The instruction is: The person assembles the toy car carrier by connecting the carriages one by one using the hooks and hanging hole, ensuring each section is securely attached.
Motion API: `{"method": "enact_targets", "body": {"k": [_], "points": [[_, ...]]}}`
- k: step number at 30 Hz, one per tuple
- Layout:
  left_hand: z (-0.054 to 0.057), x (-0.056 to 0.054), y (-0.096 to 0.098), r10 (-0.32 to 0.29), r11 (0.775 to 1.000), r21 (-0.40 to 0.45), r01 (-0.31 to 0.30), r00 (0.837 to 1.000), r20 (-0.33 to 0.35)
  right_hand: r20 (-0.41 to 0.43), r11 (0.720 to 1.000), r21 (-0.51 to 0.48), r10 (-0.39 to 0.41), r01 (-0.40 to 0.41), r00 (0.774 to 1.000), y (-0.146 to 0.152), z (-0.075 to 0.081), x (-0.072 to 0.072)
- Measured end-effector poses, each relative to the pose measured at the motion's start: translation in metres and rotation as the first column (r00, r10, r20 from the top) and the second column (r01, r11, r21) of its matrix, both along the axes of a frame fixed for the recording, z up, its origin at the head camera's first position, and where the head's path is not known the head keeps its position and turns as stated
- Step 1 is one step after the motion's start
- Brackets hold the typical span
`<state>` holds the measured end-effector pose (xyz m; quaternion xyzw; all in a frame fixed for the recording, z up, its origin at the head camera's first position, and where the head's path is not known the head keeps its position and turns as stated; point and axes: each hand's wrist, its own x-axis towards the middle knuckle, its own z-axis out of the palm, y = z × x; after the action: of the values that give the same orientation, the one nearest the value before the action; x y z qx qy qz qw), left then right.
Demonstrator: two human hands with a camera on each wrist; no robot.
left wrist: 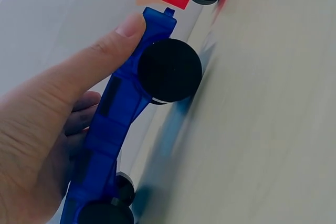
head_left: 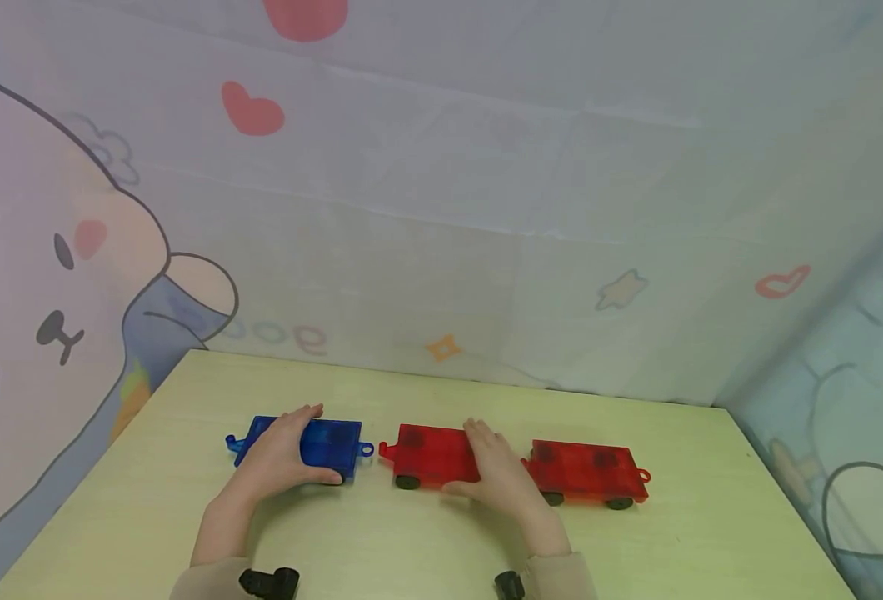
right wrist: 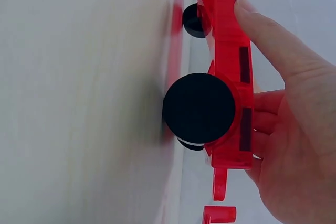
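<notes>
A blue toy train car with black wheels is at the left of the table, my left hand gripping it across the top from side to side. In the left wrist view the thumb lies along its near edge. My right hand holds the middle red toy train car the same way, covering its right end. The blue car's loop faces the red car's hook across a small gap. Just right of my right hand stands another red car, its hook close to the held car's loop.
All three cars form a row across the pale wooden table. Behind the table's far edge hangs a printed cloth with hearts and a cartoon animal. A black wrist camera sits at the left sleeve, another camera at the right.
</notes>
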<state>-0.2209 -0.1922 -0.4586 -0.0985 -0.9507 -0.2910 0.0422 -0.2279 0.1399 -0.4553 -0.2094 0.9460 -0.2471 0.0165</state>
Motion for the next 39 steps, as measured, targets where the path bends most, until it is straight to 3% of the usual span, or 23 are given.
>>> {"method": "enact_targets", "body": {"k": [15,39], "points": [[-0.0047,-0.0004,-0.0029,-0.002,1.0,-0.005,0.002,1.0,0.016,0.021,0.999,-0.021,0.042,-0.042,0.999,0.0017,-0.0057,-0.0027],[-0.0047,-0.0018,-0.0016,0.004,1.0,0.022,-0.005,1.0,0.023,0.071,0.999,-0.046,0.025,-0.021,0.997,0.0058,-0.0029,-0.0025]]}}
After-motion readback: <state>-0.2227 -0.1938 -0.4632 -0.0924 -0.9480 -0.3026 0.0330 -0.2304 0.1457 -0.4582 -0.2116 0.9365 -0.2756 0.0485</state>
